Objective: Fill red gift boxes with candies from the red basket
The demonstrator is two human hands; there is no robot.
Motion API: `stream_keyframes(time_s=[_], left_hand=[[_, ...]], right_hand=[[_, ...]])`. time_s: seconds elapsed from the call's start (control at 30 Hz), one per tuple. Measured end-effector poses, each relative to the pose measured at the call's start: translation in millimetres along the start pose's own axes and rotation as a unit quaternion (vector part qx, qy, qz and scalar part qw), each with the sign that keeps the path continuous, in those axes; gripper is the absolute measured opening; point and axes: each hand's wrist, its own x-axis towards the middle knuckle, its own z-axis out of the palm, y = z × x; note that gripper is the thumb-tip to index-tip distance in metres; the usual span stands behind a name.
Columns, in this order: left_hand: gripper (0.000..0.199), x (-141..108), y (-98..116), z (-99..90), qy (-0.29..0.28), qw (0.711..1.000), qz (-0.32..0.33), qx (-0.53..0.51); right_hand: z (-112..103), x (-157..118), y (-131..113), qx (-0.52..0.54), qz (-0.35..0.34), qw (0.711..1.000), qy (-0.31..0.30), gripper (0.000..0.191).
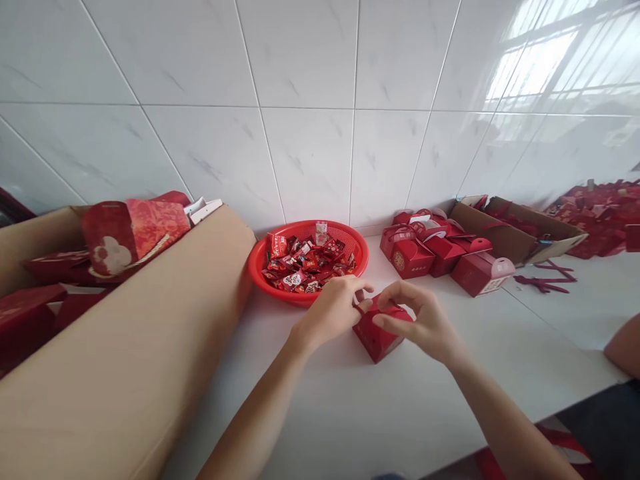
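A small red gift box (379, 338) stands on the white table, below both hands. My left hand (341, 303) is at the box's upper left, its fingers curled and the fingertips close to the top; what they grip, if anything, is too small to make out. Over the right side of the top is my right hand (414, 318), with thumb and forefinger curved and a gap between them. Just behind my left hand, a red plastic basket (259, 275) holds many wrapped candies (311, 263).
A large cardboard box (150, 347) with red packages fills the left. Several red gift boxes (413, 259) sit at the back right, beside an open carton (515, 230). Dark red ribbons (545, 283) lie near it. Part of another person's arm (625, 347) shows at the right edge.
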Motion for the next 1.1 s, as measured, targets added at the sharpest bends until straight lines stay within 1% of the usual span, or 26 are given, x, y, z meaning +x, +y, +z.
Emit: stream_keyframes(time_s=[0.07, 0.17, 0.23, 0.3, 0.4, 0.47, 0.53, 0.67, 0.8, 0.93, 1.1], left_hand=[[0.036, 0.5, 1.9, 4.1, -0.002, 0.999, 0.003, -0.044], [0.040, 0.5, 2.7, 7.0, 0.002, 0.995, 0.020, -0.094], [0.040, 0.2, 2.0, 7.1, 0.000, 0.991, 0.031, -0.127], [0.040, -0.1, 0.9, 6.9, -0.015, 0.987, 0.048, -0.150], [0.041, -0.5, 0.0, 5.9, -0.020, 0.988, 0.069, -0.140], [0.042, -0.9, -0.2, 3.4, -0.018, 0.990, 0.065, -0.124], [0.038, -1.7, -0.7, -1.1, -0.023, 0.992, 0.058, -0.110], [0.030, -4.0, -4.3, -14.3, -0.029, 0.995, 0.052, -0.077], [0.027, -7.4, -7.9, -27.3, -0.012, 0.998, 0.041, -0.048], [0.027, -11.2, -8.9, -36.8, 0.000, 0.998, 0.047, -0.030], [0.028, -14.4, -9.0, -42.5, 0.001, 0.999, 0.042, -0.015]], right_hand=[[12.4, -2.5, 4.1, -0.049, -0.024, 0.998, 0.013, 0.018], [26.1, -4.2, 11.8, -0.095, -0.050, 0.993, 0.059, 0.009], [27.5, -3.0, 15.0, -0.100, -0.061, 0.990, 0.076, 0.004], [20.8, 1.2, 16.0, -0.095, -0.068, 0.987, 0.107, 0.004], [-3.4, 12.3, 15.5, -0.060, -0.057, 0.978, 0.190, 0.005], [-25.4, 20.8, 16.0, -0.035, -0.041, 0.968, 0.244, 0.011], [-48.9, 28.5, 18.2, -0.029, -0.032, 0.959, 0.281, 0.016], [-93.1, 40.4, 30.2, -0.066, -0.023, 0.947, 0.312, 0.018], [-128.8, 50.4, 51.1, -0.150, -0.010, 0.932, 0.329, 0.009], [-154.4, 53.4, 68.4, -0.212, 0.027, 0.916, 0.340, 0.006], [-173.9, 48.1, 73.0, -0.211, 0.014, 0.912, 0.351, 0.009]])
